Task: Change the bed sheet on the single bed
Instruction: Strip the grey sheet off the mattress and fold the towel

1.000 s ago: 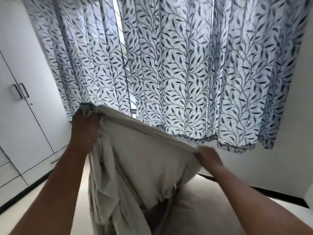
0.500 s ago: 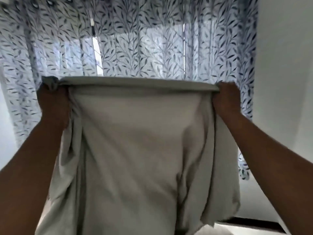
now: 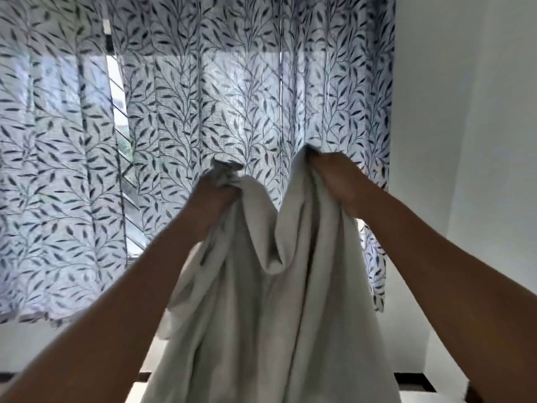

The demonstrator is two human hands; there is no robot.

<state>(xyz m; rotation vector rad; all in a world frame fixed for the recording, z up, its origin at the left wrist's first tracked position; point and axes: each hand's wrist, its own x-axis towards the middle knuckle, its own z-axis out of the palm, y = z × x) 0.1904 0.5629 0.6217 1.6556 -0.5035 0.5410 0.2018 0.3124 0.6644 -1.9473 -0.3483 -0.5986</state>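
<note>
Both your hands are raised in front of the curtain (image 3: pixel 180 117): left hand (image 3: pixel 216 196) and right hand (image 3: pixel 338 181) each grip a bunched sheet (image 3: pixel 270 315) corner. They sit close together; the sheet's length hangs straight down between your forearms.

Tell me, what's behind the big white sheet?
Behind the sheet, which both hands hold up, hangs a leaf-patterned curtain with a bright window behind it. Whatever is directly behind the sheet is covered.

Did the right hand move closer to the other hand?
Yes. The right hand swung inward toward the left hand, away from the white wall, slackening the pale grey bed sheet.
</note>
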